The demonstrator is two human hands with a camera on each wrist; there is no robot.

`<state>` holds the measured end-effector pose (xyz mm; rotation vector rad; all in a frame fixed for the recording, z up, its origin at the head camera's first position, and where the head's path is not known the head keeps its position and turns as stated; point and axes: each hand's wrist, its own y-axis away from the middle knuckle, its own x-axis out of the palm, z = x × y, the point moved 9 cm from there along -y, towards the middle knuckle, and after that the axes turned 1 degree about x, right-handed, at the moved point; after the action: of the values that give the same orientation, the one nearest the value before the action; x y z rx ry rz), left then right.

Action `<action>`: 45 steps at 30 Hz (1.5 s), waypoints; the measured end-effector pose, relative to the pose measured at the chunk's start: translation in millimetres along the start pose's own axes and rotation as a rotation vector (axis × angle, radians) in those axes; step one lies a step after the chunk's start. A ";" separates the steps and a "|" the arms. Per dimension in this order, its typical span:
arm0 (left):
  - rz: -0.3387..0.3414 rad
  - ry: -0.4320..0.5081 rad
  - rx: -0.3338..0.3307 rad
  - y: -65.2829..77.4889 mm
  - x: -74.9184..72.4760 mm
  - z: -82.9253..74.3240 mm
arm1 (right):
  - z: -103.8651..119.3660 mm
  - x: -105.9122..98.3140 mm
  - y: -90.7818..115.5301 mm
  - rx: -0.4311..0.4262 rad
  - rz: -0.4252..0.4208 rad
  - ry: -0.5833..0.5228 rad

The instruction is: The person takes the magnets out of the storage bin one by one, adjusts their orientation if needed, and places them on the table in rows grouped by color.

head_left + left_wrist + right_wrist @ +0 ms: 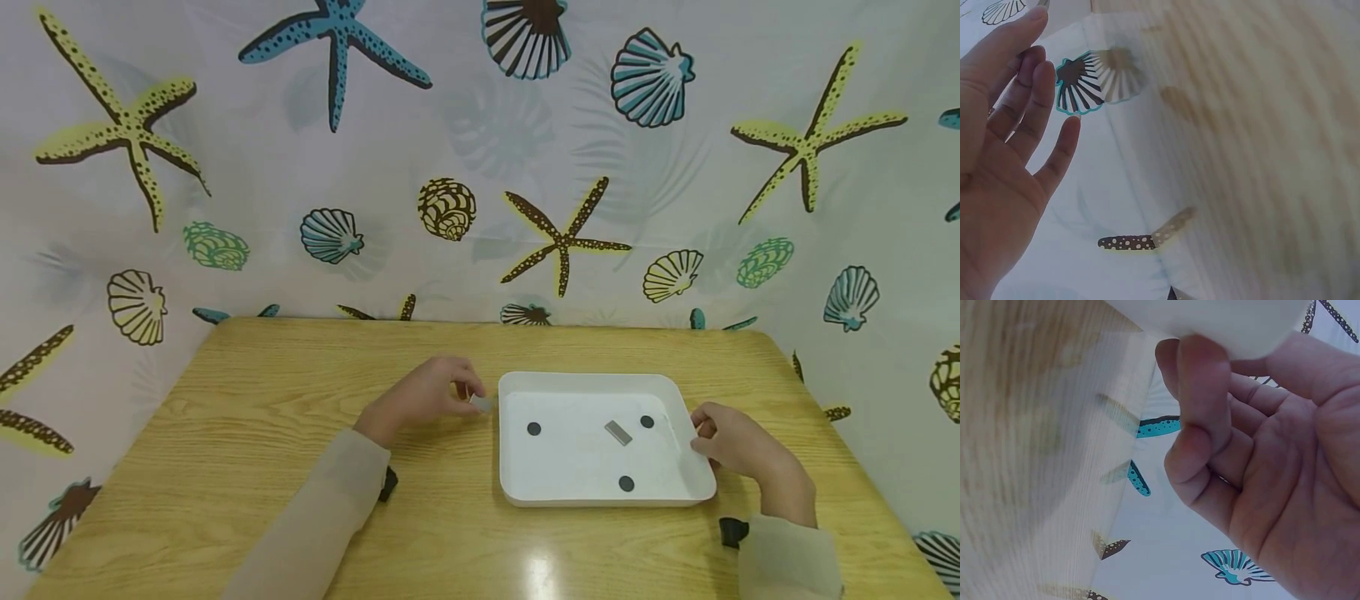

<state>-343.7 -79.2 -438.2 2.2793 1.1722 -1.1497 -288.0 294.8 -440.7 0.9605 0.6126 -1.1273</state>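
Note:
A white rectangular tray lies on the wooden table, with three dark round discs and a small grey rectangular piece inside it. Just off the tray's left side, my left hand pinches a small light-grey piece between thumb and fingertips. Its exact kind is too small to tell. In the left wrist view the other fingers of the left hand are loosely bent. My right hand grips the tray's right rim; in the right wrist view its fingers curl under the white tray edge.
The wooden table extends around the tray on all sides. A white curtain printed with starfish and shells hangs behind the table and along both sides. Dark wrist devices show at the sleeves.

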 end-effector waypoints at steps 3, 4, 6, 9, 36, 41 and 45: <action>0.001 -0.005 -0.023 0.8 1.7 5.3 | -0.4 0.1 -0.1 0.003 0.002 0.002; 0.001 -0.008 -0.030 1.0 2.0 6.9 | -0.3 -0.1 -0.1 0.003 0.002 0.003; 0.001 -0.013 -0.040 1.5 2.1 9.1 | -0.5 -0.2 0.1 0.007 0.002 0.007; 0.006 -0.014 -0.052 2.9 2.0 12.4 | 0.6 -1.0 0.5 0.005 0.002 0.010; 0.062 -0.086 -0.252 7.2 4.5 32.5 | -2.6 1.4 -0.6 0.023 0.016 -0.007; 0.063 -0.082 -0.264 7.2 4.6 33.9 | -4.2 1.5 -0.7 0.032 0.015 -0.012; 0.067 -0.092 -0.266 7.0 4.8 34.4 | -3.8 1.8 -0.4 0.030 0.015 -0.017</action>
<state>-354.1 -101.5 -463.7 2.0292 1.1302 -0.9973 -287.5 297.3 -444.1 0.9790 0.5749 -1.1330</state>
